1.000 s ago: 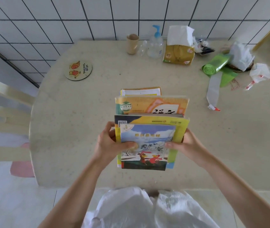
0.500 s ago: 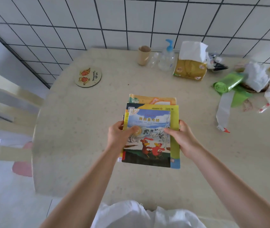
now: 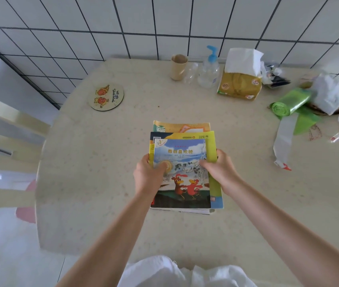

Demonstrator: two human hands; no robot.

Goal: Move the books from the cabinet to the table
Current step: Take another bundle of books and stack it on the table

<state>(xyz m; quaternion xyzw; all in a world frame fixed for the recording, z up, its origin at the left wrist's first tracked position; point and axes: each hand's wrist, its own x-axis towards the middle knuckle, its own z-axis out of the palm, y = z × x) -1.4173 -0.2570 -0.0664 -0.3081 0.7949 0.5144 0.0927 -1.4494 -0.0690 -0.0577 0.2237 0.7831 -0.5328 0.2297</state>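
A stack of thin picture books (image 3: 183, 162) lies flat on the beige table (image 3: 102, 172), near its middle. The top book has a blue cover with two red cartoon chickens; a yellow-green book and an orange one stick out beneath it. My left hand (image 3: 149, 176) grips the stack's left edge, thumb on the top cover. My right hand (image 3: 218, 168) grips the right edge, thumb also on the cover. The fingers under the stack are hidden. No cabinet is in view.
Along the tiled wall stand a tan cup (image 3: 178, 66), a pump bottle (image 3: 209, 71) and a tissue pack (image 3: 240, 79). A green bag roll (image 3: 290, 102) and crumpled wrappers lie at the right. A round coaster (image 3: 106, 97) lies at the left, a chair (image 3: 9, 150) beyond the table's left edge.
The stack has gone from tilted and held above the table to lying flat on it, a little farther from me. Both hands stayed on its sides.
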